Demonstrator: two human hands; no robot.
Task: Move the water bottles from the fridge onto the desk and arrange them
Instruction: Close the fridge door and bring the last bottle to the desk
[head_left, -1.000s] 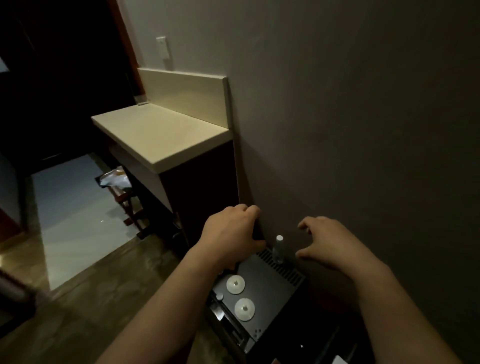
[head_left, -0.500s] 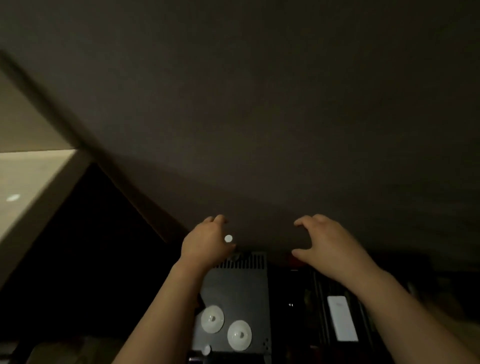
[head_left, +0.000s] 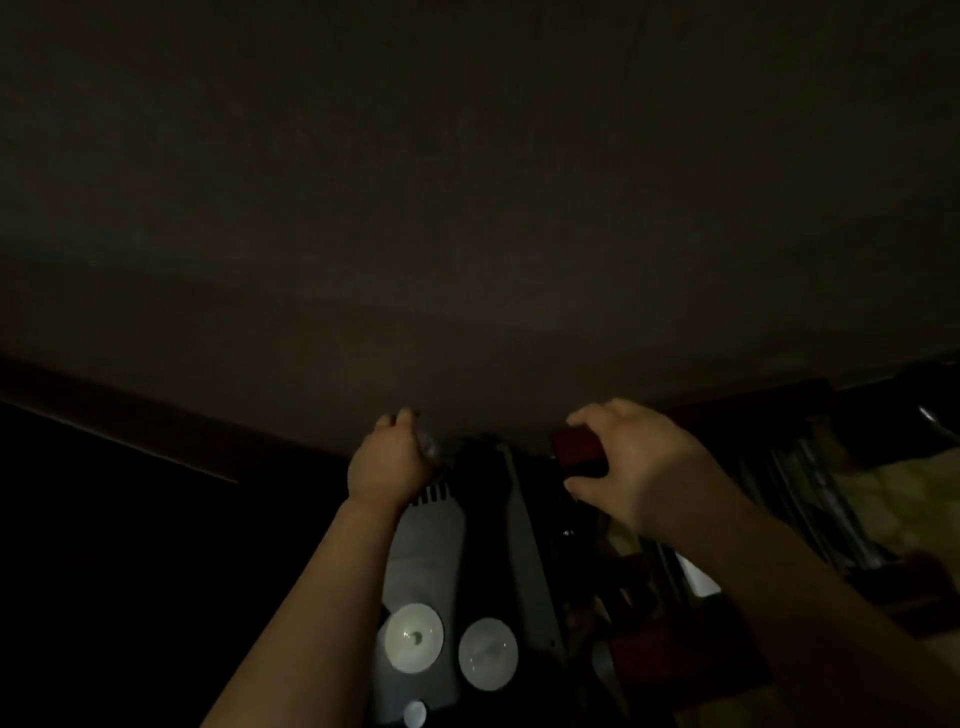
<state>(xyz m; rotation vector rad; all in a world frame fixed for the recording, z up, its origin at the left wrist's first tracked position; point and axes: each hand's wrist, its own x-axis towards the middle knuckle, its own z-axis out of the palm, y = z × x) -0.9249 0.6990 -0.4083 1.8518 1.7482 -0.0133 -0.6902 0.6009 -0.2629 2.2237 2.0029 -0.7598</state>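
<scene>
A water bottle (head_left: 427, 447) is held in the closed grip of the left hand (head_left: 389, 465) at the far edge of the grey fridge top (head_left: 431, 540), beside the wall. Its long axis cannot be told in the dimness. The right hand (head_left: 639, 467) is spread wide, empty, well right of it.

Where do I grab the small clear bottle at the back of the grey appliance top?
Judging from this dim frame, take the small clear bottle by its upper body, from the left and above: the wall blocks behind, and the left hand already wraps it there.
</scene>
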